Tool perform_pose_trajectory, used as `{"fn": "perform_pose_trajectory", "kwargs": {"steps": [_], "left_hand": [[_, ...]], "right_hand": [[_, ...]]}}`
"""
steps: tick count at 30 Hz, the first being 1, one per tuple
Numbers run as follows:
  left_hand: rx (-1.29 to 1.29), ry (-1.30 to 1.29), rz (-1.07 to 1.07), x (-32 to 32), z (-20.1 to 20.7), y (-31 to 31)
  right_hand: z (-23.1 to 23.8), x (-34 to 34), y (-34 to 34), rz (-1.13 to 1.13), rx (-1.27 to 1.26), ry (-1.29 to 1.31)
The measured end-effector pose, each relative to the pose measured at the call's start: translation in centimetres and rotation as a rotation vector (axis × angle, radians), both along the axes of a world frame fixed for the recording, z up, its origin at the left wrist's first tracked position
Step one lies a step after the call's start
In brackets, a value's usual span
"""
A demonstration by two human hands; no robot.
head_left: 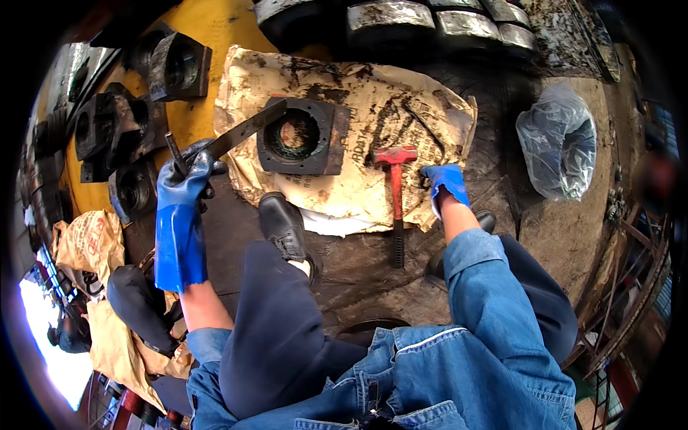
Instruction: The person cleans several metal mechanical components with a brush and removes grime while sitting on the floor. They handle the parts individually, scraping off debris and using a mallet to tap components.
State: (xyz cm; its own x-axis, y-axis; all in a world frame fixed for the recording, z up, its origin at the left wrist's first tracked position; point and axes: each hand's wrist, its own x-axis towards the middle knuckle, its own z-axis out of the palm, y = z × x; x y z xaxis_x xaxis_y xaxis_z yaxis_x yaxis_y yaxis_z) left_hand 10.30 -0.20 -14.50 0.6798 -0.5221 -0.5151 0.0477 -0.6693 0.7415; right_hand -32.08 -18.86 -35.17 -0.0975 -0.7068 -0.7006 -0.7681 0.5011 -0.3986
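My left hand (pixel 188 183), in a blue rubber glove, is closed around a long flat dark metal bar (pixel 247 129). The bar slants up to the right, its far end over the edge of a block. A short thin metal rod (pixel 175 152) also sticks up from this hand. That dark square block (pixel 333 143) with a round bore lies on stained brown paper (pixel 365 193). On the same paper my right hand (pixel 448 188), also gloved in blue, has its fingers curled; what they hold, if anything, is hidden. Close by are a thin bent black rod (pixel 428 130) and a red-headed hammer (pixel 396 186).
Several similar bored blocks (pixel 175 68) stand on a yellow surface (pixel 197 29) at the left. Thick round metal pieces (pixel 390 21) line the far side. A clear plastic bag (pixel 559 140) is at the right. My shoe (pixel 285 229) rests near the paper's edge.
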Motion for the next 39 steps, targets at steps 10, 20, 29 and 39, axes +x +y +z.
{"fn": "perform_pose_trajectory", "kwargs": {"steps": [10, 20, 29, 39], "left_hand": [[-0.135, -0.278, -0.258, -0.4, 1.5, -0.8], [-0.046, -0.352, -0.388, 0.0, 0.9, -2.4], [0.136, -0.339, -0.364, -0.4, 2.3, -5.2], [0.394, -0.519, -0.54, -2.1, 3.0, -8.3]], "right_hand": [[3.4, 1.1, 1.2, -0.144, 0.009, 0.002], [1.1, -1.0, 1.4, 0.11, -0.307, 0.171], [7.3, 4.2, 0.8, 0.215, -0.313, -0.542], [6.9, 4.5, 5.8, -1.262, 0.759, -2.204]]}}
